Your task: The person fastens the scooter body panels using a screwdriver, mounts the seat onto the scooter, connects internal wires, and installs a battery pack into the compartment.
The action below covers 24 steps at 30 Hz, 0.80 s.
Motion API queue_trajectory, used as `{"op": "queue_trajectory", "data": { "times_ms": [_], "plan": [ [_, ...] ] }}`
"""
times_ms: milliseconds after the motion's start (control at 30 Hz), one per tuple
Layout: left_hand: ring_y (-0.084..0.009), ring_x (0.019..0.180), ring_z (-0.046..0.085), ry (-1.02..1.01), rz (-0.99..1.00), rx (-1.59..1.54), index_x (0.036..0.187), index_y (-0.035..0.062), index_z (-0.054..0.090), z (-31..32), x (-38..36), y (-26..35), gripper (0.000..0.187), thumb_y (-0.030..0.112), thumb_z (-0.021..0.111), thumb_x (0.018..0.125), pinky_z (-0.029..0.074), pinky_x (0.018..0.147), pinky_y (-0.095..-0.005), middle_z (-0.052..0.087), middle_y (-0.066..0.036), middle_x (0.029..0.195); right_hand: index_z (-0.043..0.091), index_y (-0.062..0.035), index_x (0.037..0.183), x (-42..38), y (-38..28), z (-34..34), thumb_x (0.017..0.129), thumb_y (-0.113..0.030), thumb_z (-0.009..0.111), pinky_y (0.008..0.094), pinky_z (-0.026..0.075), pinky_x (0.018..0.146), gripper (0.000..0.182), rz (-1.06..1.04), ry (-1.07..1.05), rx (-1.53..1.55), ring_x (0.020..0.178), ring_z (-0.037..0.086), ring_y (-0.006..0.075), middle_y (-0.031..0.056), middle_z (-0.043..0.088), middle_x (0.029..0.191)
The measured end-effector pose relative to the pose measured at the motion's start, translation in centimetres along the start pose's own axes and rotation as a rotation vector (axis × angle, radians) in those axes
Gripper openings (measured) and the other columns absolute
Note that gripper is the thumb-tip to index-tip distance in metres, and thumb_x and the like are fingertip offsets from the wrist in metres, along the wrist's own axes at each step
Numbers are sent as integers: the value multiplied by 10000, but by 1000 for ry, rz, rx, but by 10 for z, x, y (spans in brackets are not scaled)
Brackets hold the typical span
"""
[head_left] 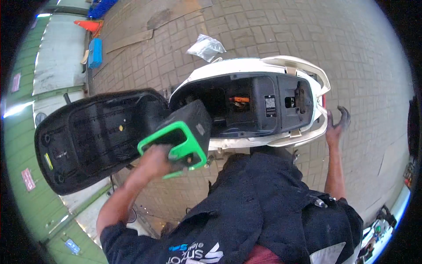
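My left hand [154, 163] is closed round the bright green handle end of a black box-shaped battery pack [200, 119]. The pack hangs tilted over the left end of a white scooter's open underseat compartment [257, 110], its green end toward me. At the scooter's tail, my right hand [337, 122] holds nothing. Its dark-covered fingers are apart and curved, close beside the pale grab rail [324, 79]. The black seat [96, 136] is flipped open to the left, underside showing. Inside the compartment lies an orange connector-like part [240, 100].
Beyond the scooter, a clear plastic bag [206, 47] lies on the brick paving [246, 26]. Far left are a blue box [95, 53], an orange cone [89, 26] and a green-and-white wall [22, 132]. Assorted items [376, 235] sit at the lower right.
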<state>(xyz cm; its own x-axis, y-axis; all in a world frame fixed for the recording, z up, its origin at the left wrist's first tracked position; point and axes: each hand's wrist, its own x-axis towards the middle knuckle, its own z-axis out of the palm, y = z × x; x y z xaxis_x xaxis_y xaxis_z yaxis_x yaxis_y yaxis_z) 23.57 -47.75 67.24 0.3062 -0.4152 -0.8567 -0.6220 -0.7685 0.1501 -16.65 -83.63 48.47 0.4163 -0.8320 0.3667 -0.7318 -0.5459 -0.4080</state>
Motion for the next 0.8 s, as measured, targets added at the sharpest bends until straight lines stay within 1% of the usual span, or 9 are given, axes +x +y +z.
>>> {"op": "queue_trajectory", "data": {
  "times_ms": [167, 333, 400, 467, 533, 567, 600, 667, 800],
  "plan": [
    [-348, 992, 611, -60, 75, 205, 1074, 96, 654, -26, 94, 21, 634, 495, 791, 600, 486, 859, -424, 650, -177, 1046, 532, -19, 1155, -58, 81, -61, 840, -179, 643, 470, 331, 974, 370, 228, -156, -189, 1142, 442, 347, 186, 520, 1156],
    [-341, 1024, 601, -181, 146, 370, 1074, 84, 649, -20, 161, 25, 642, 507, 782, 610, 484, 872, -417, 636, -182, 1086, 522, -14, 1167, -219, 202, -118, 849, -176, 616, 442, 345, 966, 369, 562, -406, -453, 1115, 446, 368, 228, 509, 1183],
    [-339, 1037, 595, -157, 179, 315, 1100, 78, 637, -9, 168, 15, 660, 516, 770, 625, 476, 889, -413, 629, -178, 1107, 524, -7, 1156, -286, 230, -141, 841, -191, 626, 440, 402, 906, 378, 758, -592, -544, 1024, 528, 371, 239, 571, 1088],
    [-338, 1042, 591, -156, 130, 271, 1121, 77, 629, -16, 173, 20, 681, 534, 755, 632, 468, 899, -413, 631, -180, 1103, 563, -2, 1088, -297, 202, -154, 840, -239, 633, 422, 463, 778, 350, 1066, -763, -321, 835, 589, 324, 183, 626, 892],
    [-340, 1032, 594, -168, 171, 236, 1120, 82, 631, -4, 189, 6, 686, 554, 741, 635, 469, 895, -412, 632, -179, 1100, 586, -6, 1041, -395, 290, -160, 842, -283, 634, 400, 468, 684, 344, 351, -1282, -366, 730, 567, 279, 134, 613, 802],
    [-340, 1029, 595, -151, 184, 233, 1118, 80, 632, 3, 195, 3, 688, 560, 737, 637, 469, 892, -411, 633, -179, 1097, 597, -9, 1018, -438, 328, -162, 843, -305, 635, 389, 471, 638, 347, -25, -1371, -329, 678, 556, 256, 110, 606, 757],
    [-340, 1027, 596, -130, 202, 231, 1116, 79, 633, 6, 202, 5, 689, 566, 732, 639, 469, 890, -410, 635, -178, 1094, 601, -30, 1028, -406, 292, -154, 849, -312, 623, 380, 473, 675, 335, 377, -1419, -234, 743, 564, 258, 113, 614, 816],
    [-336, 1054, 587, -183, 178, 198, 1155, 66, 617, 7, 213, 15, 746, 593, 718, 637, 463, 900, -402, 622, -186, 1124, 608, -72, 1047, -336, 212, -136, 862, -325, 599, 363, 476, 748, 314, 1207, -1173, -90, 872, 579, 263, 119, 631, 933],
    [-330, 1067, 584, -136, 141, 219, 1193, 67, 599, 32, 265, -4, 786, 597, 723, 627, 460, 915, -397, 613, -181, 1153, 616, -113, 1036, -293, 183, -109, 857, -337, 604, 361, 472, 660, 287, 1444, -950, 31, 732, 544, 184, 33, 590, 819]
  ]
}}
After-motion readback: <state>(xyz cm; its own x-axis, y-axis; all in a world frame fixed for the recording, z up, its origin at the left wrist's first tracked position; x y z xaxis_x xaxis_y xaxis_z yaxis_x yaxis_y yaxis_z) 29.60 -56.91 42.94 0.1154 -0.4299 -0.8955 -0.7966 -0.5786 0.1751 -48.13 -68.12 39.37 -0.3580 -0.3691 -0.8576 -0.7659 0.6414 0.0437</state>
